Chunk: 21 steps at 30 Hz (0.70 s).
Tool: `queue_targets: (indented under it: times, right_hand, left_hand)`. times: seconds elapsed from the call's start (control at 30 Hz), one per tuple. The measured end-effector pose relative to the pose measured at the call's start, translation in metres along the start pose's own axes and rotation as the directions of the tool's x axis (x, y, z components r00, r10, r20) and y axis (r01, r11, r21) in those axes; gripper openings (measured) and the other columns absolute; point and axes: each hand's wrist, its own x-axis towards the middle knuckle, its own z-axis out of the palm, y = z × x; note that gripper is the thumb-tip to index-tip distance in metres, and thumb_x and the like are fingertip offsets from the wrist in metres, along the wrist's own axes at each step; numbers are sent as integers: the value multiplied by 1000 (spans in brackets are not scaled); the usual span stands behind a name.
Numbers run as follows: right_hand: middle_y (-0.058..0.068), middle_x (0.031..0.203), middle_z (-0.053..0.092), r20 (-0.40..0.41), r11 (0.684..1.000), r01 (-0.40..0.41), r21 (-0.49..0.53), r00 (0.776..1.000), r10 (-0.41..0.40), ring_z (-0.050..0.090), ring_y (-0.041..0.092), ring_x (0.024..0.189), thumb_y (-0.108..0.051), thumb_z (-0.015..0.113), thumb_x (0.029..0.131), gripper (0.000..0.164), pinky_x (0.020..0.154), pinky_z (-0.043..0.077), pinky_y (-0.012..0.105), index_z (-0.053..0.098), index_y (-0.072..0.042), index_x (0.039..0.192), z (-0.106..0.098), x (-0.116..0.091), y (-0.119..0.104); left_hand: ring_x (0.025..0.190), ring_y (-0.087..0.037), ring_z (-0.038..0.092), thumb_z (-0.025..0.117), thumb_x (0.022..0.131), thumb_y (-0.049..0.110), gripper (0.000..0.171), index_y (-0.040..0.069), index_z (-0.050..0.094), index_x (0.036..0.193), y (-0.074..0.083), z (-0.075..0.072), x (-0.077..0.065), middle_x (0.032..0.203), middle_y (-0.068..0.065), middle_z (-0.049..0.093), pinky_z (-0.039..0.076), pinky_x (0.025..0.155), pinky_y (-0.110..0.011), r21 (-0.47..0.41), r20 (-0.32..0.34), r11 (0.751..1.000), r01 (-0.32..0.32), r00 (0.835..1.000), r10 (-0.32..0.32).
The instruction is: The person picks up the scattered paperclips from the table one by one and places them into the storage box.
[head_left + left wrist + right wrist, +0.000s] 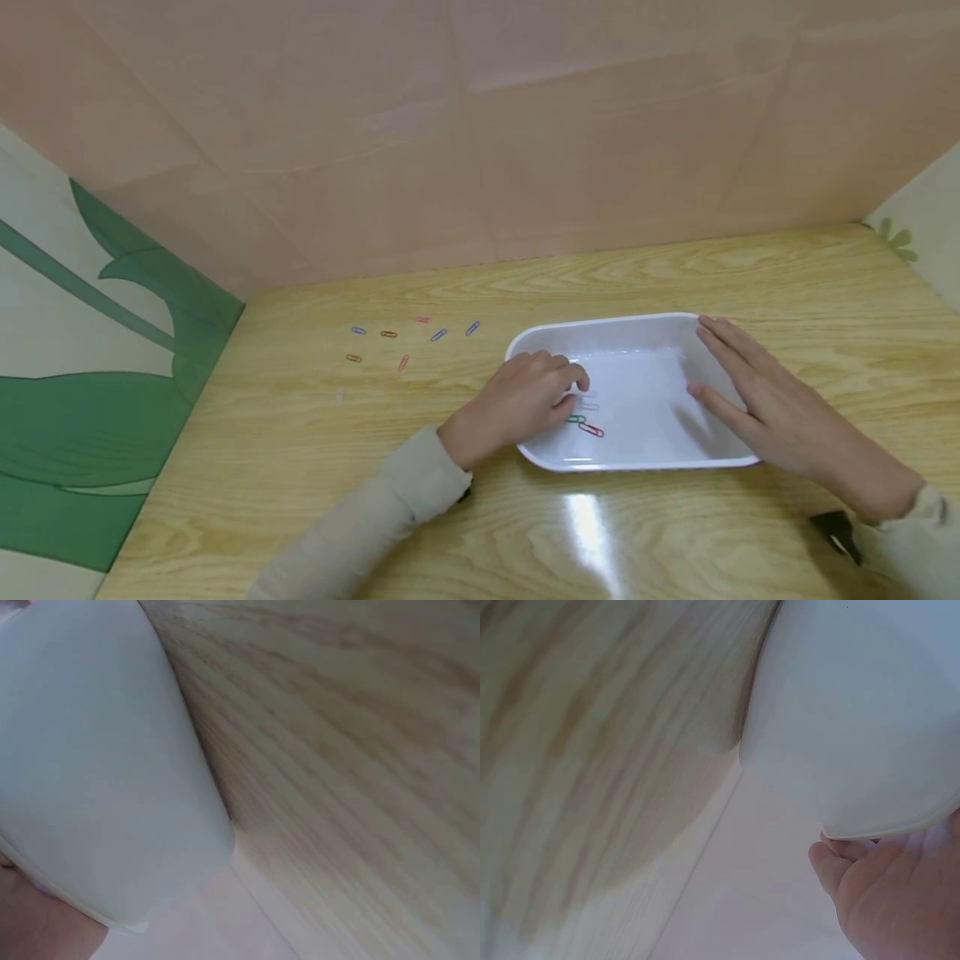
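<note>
A white plastic tray (645, 392) sits on the wooden table, its outer wall (97, 750) filling much of the left wrist view. My left hand (517, 400) reaches over the tray's left rim with bent fingers, a small gap showing between thumb and index finger. Just by those fingertips lie pale paper clips (590, 407), a green paper clip (575, 419) and a red paper clip (592, 430) on the tray floor. My right hand (772, 408) rests on the right rim, long fingers straight and thumb extended over the inside. In the right wrist view that hand (900, 892) touches the rim.
Left of the tray, several loose clips lie on the table, among them a blue paper clip (438, 335), a pink paper clip (403, 362), an orange paper clip (388, 334) and a clear paper clip (339, 397). A pinkish covering (480, 150) rises behind the table.
</note>
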Motion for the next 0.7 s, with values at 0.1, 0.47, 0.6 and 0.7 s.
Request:
queue_targets:
  times: [0.1,0.47,0.6,0.7]
  right_hand:
    - [15,166,16,7,1000,-6,0,1000,6,11,32,155,-29,57,100,74,124,-4,22,19,-3,157,-1,0,0]
    - [16,166,15,11,1000,-13,2,1000,13,13,34,154,-30,57,100,75,125,-3,25,18,-3,157,-2,0,-2]
    - [16,166,15,7,1000,-13,0,1000,13,12,33,154,-30,58,100,75,124,-4,22,18,-4,158,-2,-1,-1]
    - [15,166,16,2,1000,-9,-3,1000,9,12,32,154,-30,59,99,75,123,-5,20,19,-4,158,-2,0,-1]
  left_hand:
    - [82,-11,55,62,94,16,19,18,72,109,-1,0,-2,98,7,71,44,74,-20,-28,-49,1000,-2,999,1]
    - [89,-10,59,64,93,15,15,16,73,105,-7,-6,-9,95,7,72,48,80,-22,-52,-214,998,-19,977,7]
    - [89,-12,60,66,92,12,14,13,73,104,-11,-11,-14,96,3,72,48,77,-23,-75,-252,997,-12,968,-7]
    - [89,-14,60,67,91,11,14,12,72,104,-15,-15,-20,98,1,72,49,80,-26,-107,-274,994,0,961,-29]
